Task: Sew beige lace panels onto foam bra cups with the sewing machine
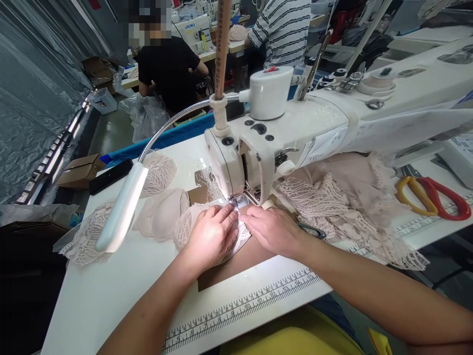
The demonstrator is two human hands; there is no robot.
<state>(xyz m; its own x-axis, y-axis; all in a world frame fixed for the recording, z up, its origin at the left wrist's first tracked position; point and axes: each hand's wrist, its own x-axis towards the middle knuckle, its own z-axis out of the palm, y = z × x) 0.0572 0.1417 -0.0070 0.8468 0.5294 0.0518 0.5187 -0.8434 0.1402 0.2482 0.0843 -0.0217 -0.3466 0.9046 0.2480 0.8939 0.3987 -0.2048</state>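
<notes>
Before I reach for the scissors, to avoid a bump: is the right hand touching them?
Apart: the head view shows lace between the right hand and scissors.

The lace cup piece (185,228) is pale beige-pink, with an openwork pattern of fine, branching lines and a rounded outer edge. It lies low on the work surface, its far inner part reaching beneath the sewing machine head (231,162) and its rounded side spreading to the left of it. Just on the near side of that head, a white, dotted section (242,235) shows, brightly lit and angled; its join with the lace is hidden. Much of the middle is covered.
</notes>
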